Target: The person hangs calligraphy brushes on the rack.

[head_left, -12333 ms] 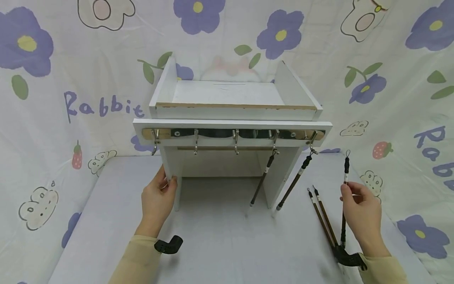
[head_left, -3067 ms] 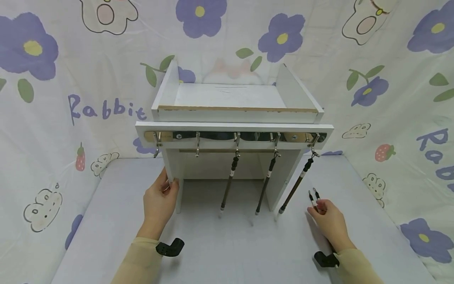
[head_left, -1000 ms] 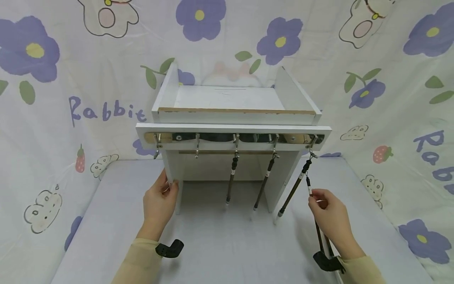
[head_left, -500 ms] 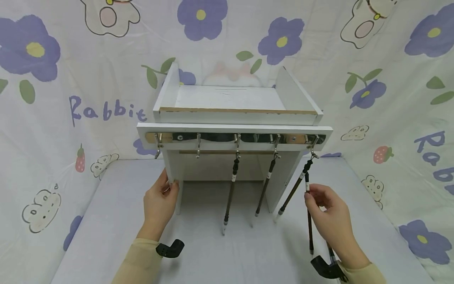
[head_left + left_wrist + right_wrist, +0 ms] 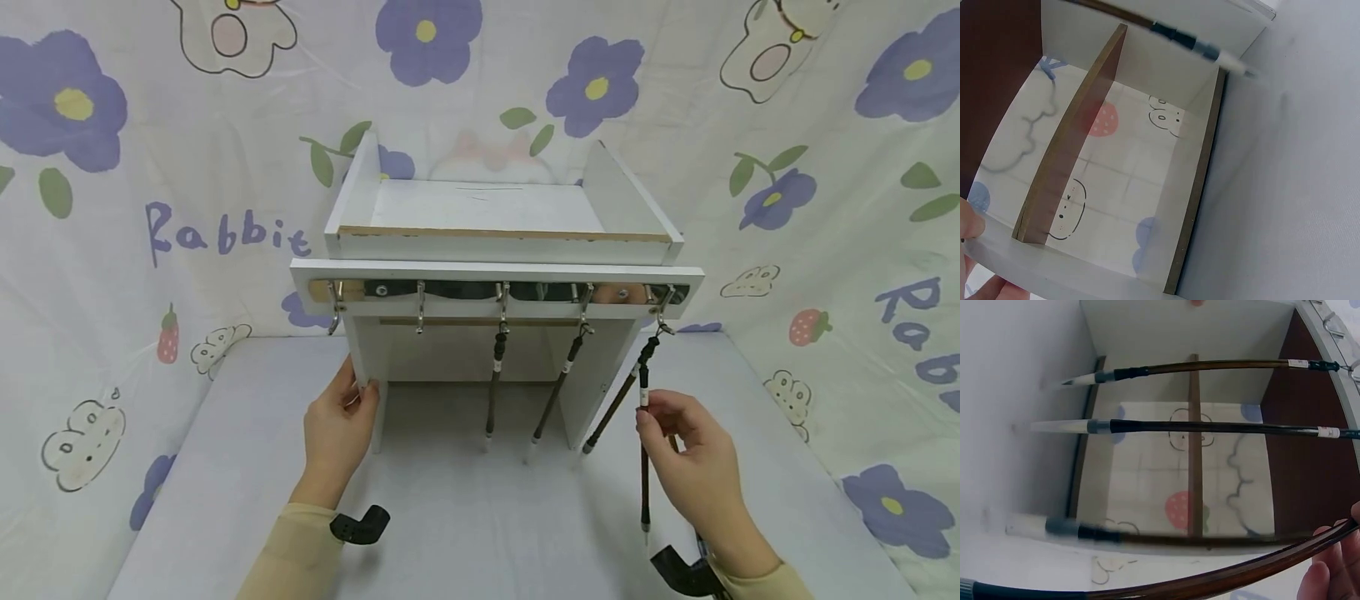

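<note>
Right now, the white rack (image 5: 495,272) stands on the white counter (image 5: 480,542), and the left grip (image 5: 335,437) is fastened round the front edge of the rack's left side panel, thumb and fingers pressed to it. Off the rack's right side, the right grip (image 5: 697,475) pinches the held brush (image 5: 645,483) just below its white label; the brush is nearly upright, bristles down, with its upper end beneath the rack's right end. In the way there is the right hanging brush (image 5: 613,408), slung from the rack's rightmost hook and slanting; in the head view the held brush crosses in front of its upper end, and whether they touch I cannot tell. Farther along toward the rack's left, the middle hanging brush (image 5: 556,390) and the left hanging brush (image 5: 492,400) dangle from the next two hooks on the rack's metal strip (image 5: 465,288), in front of the rack's lower opening. To the right of the rack, another brush (image 5: 702,546) is mostly hidden behind the right grip and the right wrist camera (image 5: 678,573). Behind the rack hangs the patterned cloth (image 5: 427,108), printed with purple flowers and rabbits.
</note>
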`<state>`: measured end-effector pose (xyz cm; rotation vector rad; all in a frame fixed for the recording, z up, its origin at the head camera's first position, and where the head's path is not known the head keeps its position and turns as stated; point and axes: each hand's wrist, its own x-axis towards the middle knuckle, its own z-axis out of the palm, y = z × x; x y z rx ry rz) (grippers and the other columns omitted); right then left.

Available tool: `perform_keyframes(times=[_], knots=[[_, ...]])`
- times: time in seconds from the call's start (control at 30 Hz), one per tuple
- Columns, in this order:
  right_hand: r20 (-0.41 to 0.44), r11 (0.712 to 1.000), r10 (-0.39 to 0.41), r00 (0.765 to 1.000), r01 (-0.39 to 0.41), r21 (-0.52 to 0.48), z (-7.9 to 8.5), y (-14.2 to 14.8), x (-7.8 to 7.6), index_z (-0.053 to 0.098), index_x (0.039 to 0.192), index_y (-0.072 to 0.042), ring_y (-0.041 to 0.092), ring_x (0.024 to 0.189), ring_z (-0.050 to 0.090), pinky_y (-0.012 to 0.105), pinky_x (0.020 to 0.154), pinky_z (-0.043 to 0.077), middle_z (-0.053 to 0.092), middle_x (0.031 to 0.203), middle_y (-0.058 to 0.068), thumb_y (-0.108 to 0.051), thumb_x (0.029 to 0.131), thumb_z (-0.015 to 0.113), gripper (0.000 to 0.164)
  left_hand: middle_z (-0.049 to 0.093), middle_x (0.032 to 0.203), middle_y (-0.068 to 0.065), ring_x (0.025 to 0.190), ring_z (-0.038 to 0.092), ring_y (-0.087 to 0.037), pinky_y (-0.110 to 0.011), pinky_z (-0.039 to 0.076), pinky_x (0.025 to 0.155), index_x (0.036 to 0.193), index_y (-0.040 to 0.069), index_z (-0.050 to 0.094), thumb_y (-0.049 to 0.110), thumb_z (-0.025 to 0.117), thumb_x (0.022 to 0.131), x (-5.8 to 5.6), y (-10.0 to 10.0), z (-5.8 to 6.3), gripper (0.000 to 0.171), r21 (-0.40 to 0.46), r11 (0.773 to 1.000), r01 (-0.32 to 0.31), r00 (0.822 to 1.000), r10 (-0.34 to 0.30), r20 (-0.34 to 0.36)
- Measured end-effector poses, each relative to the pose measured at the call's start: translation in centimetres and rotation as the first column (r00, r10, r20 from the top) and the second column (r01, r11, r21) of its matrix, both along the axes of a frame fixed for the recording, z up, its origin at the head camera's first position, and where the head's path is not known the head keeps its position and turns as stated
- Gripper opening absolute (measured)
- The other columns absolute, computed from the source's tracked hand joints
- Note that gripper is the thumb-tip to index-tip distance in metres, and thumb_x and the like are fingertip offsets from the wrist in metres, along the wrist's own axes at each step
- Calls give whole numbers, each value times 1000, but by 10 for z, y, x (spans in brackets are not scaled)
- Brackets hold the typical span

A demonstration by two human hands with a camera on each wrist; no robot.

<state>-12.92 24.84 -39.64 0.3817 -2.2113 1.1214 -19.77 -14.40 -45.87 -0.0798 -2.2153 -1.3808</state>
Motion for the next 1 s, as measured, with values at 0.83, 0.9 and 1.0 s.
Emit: perform_keyframes(times=[0.83,0.9,1.0], knots=[[-14,957,288,958,-288,-25,11,-61,-3,63,111,-4,13,78,59,19,66,50,65,93,2,10,85,65,29,61,129,-6,100,67,-28,-31,57,77,142,19,52,15,62,93,1,-1,2,50,-4,1000,-8,1000,8,2],[-15,952,305,952,-305,-22,13,-68,-4,63,111,-4,13,78,60,20,66,50,65,92,2,9,85,65,29,62,129,-5,100,67,-28,-30,57,78,141,19,52,14,62,93,1,-1,2,50,4,1000,-2,1000,2,1],[-14,942,336,942,-336,-19,15,-80,-6,64,110,-5,12,78,60,20,66,51,65,91,2,9,85,66,29,61,129,-5,101,67,-28,-30,57,78,141,20,52,14,62,93,1,0,2,50,14,1000,6,1000,-6,6]])
